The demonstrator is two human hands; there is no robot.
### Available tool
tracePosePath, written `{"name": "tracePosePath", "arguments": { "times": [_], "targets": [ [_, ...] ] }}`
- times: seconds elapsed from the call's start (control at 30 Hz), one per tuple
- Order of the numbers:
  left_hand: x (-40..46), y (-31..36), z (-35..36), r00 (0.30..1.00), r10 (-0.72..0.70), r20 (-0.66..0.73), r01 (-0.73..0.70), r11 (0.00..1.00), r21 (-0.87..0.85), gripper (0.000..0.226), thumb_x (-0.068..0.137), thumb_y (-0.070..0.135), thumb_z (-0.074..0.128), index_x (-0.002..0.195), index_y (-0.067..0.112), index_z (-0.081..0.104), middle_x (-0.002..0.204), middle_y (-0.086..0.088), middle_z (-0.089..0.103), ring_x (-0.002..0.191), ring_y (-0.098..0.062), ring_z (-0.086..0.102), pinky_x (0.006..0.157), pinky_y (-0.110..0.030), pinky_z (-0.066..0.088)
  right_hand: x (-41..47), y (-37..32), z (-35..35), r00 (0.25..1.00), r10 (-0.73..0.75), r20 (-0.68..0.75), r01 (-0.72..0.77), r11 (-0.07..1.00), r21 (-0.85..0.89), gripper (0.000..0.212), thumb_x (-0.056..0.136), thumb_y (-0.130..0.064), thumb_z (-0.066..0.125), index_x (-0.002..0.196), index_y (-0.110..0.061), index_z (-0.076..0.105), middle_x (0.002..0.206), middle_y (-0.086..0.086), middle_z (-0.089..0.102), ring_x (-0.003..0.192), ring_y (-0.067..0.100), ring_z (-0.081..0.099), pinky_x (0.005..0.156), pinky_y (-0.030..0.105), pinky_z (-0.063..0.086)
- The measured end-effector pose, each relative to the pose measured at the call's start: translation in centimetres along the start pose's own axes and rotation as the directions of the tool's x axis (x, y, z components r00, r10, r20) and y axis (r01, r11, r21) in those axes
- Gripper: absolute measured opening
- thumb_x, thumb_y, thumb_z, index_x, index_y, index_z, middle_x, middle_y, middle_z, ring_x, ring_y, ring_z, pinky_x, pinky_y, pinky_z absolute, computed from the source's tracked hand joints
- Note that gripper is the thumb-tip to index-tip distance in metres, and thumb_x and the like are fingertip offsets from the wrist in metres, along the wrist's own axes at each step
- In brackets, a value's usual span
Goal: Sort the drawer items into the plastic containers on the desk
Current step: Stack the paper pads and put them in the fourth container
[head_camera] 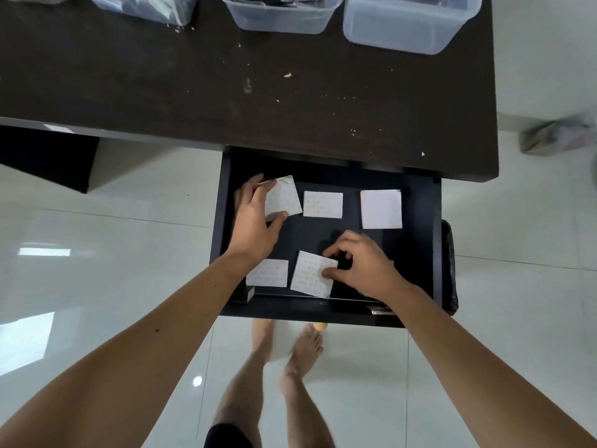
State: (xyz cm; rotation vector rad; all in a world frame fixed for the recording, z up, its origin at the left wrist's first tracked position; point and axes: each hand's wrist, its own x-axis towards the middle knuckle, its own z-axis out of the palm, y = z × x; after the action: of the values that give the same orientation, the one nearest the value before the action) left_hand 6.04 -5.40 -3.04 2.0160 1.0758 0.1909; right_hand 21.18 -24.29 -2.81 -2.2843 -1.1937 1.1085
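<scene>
Bare drawer floor (318,234) between the sheets (323,204) — desk edge (323,156) overhanging behind.

No legible text, brand or number is found. Faint yellowish marks are printed in rows on the small white square sheets (323,205) in the open black drawer (420,240), too blurred to be read.

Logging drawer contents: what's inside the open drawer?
Five white sheets: the left hand grips one, the right hand another. Hands and forearms hide some of the drawer floor.
</scene>
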Motion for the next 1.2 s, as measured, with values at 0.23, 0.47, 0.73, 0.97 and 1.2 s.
{"name": "tracePosePath", "arguments": {
  "times": [0.23, 0.47, 0.73, 0.97, 1.2],
  "targets": [
    [0.3, -0.1, 1.4, 0.998, -0.044, -0.04, 0.048, 0.992, 0.114, 0.08, 0.094, 0.015, 0.076, 0.161, 0.01, 0.033, 0.159, -0.006, 0.036, 0.149, -0.024, 0.021, 0.128, -0.036, 0.021, -0.5, 0.1, -0.1, 0.998, 0.057, 0.03, -0.061, 0.99, 0.126, 0.032, 0.08, -0.029, 0.091, 0.105, -0.037, 0.072, 0.105, -0.017, 0.063, 0.101, 0.004, 0.053, 0.081, 0.018, 0.041],
    [0.2, 0.3, 0.7, 0.993, -0.118, 0.031, 0.117, 0.993, 0.016, 0.085, 0.081, 0.016, 0.089, 0.153, 0.017, 0.045, 0.151, -0.004, 0.034, 0.142, -0.02, 0.028, 0.122, -0.03, 0.027, -0.8, 0.1, 0.1, 1.0, -0.008, 0.031, 0.006, 0.997, 0.071, 0.036, 0.086, -0.024, 0.085, 0.12, -0.027, 0.075, 0.105, -0.01, 0.064, 0.099, 0.01, 0.052, 0.086, 0.02, 0.038],
    [-0.2, 1.0, -0.3, 0.983, -0.183, 0.035, 0.185, 0.977, -0.102, 0.074, 0.073, 0.011, 0.095, 0.134, 0.025, 0.055, 0.136, -0.002, 0.046, 0.114, -0.013, 0.05, 0.078, -0.011, 0.039, -1.7, 0.0, -0.9, 0.996, 0.053, 0.068, -0.065, 0.98, 0.187, 0.02, 0.091, -0.023, 0.081, 0.106, -0.033, 0.071, 0.105, -0.015, 0.073, 0.094, 0.005, 0.068, 0.079, 0.037, 0.061],
    [-1.0, 0.9, -0.8, 0.99, -0.128, 0.057, 0.137, 0.967, -0.214, 0.061, 0.081, 0.006, 0.088, 0.127, 0.028, 0.055, 0.116, 0.006, 0.06, 0.102, -0.009, 0.058, 0.069, -0.014, 0.045, -2.3, -0.2, -1.9, 0.998, 0.054, 0.01, -0.054, 0.923, 0.38, 0.019, 0.096, -0.018, 0.076, 0.108, -0.033, 0.072, 0.109, -0.011, 0.076, 0.104, 0.009, 0.074, 0.084, 0.038, 0.066],
    [-1.0, 0.7, -1.3, 0.99, -0.071, 0.124, 0.113, 0.922, -0.371, 0.049, 0.092, 0.006, 0.077, 0.119, 0.041, 0.058, 0.123, 0.004, 0.064, 0.114, -0.021, 0.065, 0.09, -0.042, 0.062, -2.5, -1.2, -3.7, 0.997, 0.059, -0.055, -0.02, 0.841, 0.541, 0.025, 0.103, -0.018, 0.068, 0.118, -0.036, 0.072, 0.122, -0.009, 0.072, 0.117, 0.009, 0.069, 0.088, 0.036, 0.066]
  ]
}}
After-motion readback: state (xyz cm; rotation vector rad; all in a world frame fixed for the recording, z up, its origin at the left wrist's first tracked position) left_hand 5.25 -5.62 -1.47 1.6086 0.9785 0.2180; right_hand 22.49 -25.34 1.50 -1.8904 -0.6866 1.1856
